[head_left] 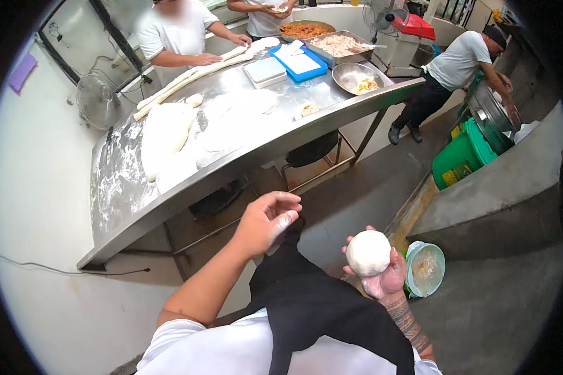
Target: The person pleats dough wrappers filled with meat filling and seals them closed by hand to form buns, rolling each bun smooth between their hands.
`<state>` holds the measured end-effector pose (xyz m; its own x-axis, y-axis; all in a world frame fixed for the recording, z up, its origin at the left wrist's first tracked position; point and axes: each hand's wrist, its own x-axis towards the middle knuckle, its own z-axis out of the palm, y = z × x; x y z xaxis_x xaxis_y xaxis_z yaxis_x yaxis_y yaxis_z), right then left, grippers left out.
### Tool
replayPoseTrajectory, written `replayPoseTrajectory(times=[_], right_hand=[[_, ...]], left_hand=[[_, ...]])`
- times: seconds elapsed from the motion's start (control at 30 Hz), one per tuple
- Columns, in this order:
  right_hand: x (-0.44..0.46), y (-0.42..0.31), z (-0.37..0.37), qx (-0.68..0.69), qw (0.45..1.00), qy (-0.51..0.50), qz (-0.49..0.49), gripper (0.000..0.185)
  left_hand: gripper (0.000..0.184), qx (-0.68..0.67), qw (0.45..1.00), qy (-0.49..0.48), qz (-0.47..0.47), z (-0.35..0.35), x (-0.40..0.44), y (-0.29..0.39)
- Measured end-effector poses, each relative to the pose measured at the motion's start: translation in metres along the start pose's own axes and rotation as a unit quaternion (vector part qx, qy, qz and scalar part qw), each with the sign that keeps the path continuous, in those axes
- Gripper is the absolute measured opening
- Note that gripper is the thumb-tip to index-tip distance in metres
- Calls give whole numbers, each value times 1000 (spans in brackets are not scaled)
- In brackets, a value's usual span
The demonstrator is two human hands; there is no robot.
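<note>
On the palm of my right hand (386,281) rests a smooth, round white dough ball (368,252), with my fingers curled up around its sides. My left hand (268,220) is raised in front of my body, apart from the ball; its fingers are slightly bent, the thumb stands off from them, and nothing shows in it. White flour marks the left thumb. Beyond my hands, a large slab of dough (164,134) lies on the floured steel table (124,164), beside long dough ropes (194,76).
Co-workers (175,34) stand behind the table; another person (460,65) bends over a metal pot (491,109) at right. The table holds a filling pan (341,45), a steel bowl (358,78) and a scale (264,72). A lined bucket (426,269) stands beside my right hand.
</note>
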<state>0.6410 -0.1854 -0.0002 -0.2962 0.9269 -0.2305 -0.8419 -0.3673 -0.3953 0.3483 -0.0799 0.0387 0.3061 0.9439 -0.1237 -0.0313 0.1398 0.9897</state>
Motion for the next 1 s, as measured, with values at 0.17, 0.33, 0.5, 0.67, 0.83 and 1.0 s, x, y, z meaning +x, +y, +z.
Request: replayPoseTrajectory(times=[0.17,0.33,0.5,0.67,0.83,1.0], right_hand=[[87,-49,26,-78,996,6,-43,86],[230,-119,60,-222,972,-31,-75,62],[395,-172,69,-373,926,2,-60,55],[529,-198,47,-690,717,90,-50,60],[608,-197,9,-884,460,67,-50,65],[611,-166,-8,-923,353,115,-102,60]], left_hand=[[31,-20,999,37,-20,-41,68,13],[33,-34,996,69,-36,-85,119,16],[36,-78,988,108,-78,-130,146,16],[36,-89,978,159,-101,-170,156,17],[37,-82,972,160,-149,-198,173,8],[34,2,979,77,-191,-200,216,-1]])
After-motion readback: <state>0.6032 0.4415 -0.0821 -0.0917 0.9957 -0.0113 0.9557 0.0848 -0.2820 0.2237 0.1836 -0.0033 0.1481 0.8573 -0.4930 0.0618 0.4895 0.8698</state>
